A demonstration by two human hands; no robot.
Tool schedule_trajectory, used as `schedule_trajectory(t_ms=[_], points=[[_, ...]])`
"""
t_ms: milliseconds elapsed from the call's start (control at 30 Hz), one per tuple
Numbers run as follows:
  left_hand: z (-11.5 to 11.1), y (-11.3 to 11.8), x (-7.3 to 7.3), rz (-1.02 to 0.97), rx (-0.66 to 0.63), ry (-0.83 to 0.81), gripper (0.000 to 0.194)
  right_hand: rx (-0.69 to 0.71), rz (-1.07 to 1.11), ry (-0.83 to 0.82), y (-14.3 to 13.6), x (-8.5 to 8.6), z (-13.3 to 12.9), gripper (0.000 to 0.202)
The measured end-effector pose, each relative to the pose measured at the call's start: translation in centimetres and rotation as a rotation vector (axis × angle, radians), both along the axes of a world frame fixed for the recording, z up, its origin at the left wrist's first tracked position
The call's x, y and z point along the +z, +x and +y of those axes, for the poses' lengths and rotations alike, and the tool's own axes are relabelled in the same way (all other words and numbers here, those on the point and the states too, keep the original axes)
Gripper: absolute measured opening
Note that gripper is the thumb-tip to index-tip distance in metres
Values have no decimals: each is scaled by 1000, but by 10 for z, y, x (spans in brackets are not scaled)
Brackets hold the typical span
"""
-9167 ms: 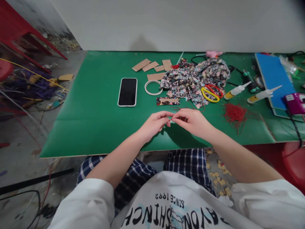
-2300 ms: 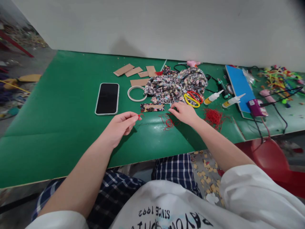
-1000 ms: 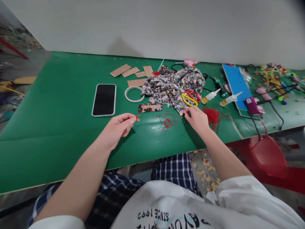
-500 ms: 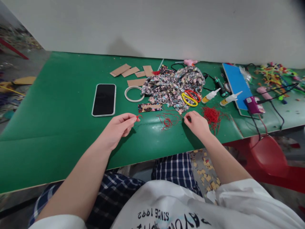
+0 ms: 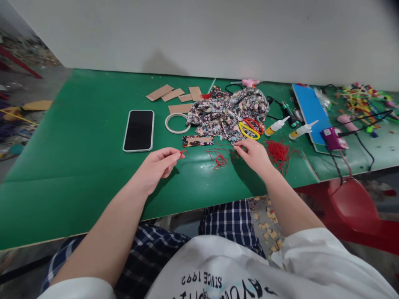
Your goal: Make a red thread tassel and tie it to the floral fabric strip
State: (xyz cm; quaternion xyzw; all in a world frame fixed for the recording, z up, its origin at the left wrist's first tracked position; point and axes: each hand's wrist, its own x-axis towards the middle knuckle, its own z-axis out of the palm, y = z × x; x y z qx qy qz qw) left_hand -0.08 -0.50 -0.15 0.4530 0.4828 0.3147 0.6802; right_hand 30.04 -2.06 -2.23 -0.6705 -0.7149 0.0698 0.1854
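Observation:
My left hand (image 5: 162,164) is closed in a pinch on short red threads (image 5: 183,154), whose ends stick out past the fingertips. My right hand (image 5: 252,154) is pinched at the end of a thin red strand (image 5: 222,148) just above the green tabletop. Between the hands lies a small loose tangle of red thread (image 5: 220,161). Behind it is a cardboard strip partly wrapped in floral fabric (image 5: 197,140). To the right of my right hand sits a larger heap of red threads (image 5: 277,152).
Crumpled floral cloth (image 5: 224,112) lies behind, with scissors (image 5: 253,128) on its edge. Two glue bottles (image 5: 276,126) are to its right, near a blue board (image 5: 311,110). A tape roll (image 5: 177,123), a phone (image 5: 139,131) and cardboard pieces (image 5: 160,92) are leftward.
My right hand has moved slightly left and away from me, its fingertips now at the red strand. My left hand keeps its pinch in about the same place.

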Motion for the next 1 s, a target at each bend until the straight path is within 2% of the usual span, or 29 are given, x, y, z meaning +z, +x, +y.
schedule_trajectory(t_ms=[133,233,633,867,1000], points=[[1,-1,-2,-4,-8,7,23,42,-70,-162,-21,-1,26,32],[1,-3,-3,-11,-11,4,24,43,-135,-232,-34,-1,36,34],[0,-1,0,-19,-10,-4,20,277,24,-318,-41,5,18,31],[0,-1,-2,-22,-15,-7,20,281,45,-357,-48,4,19,33],[0,-1,-3,-24,-22,-8,20,421,176,-403,-46,5,21,36]])
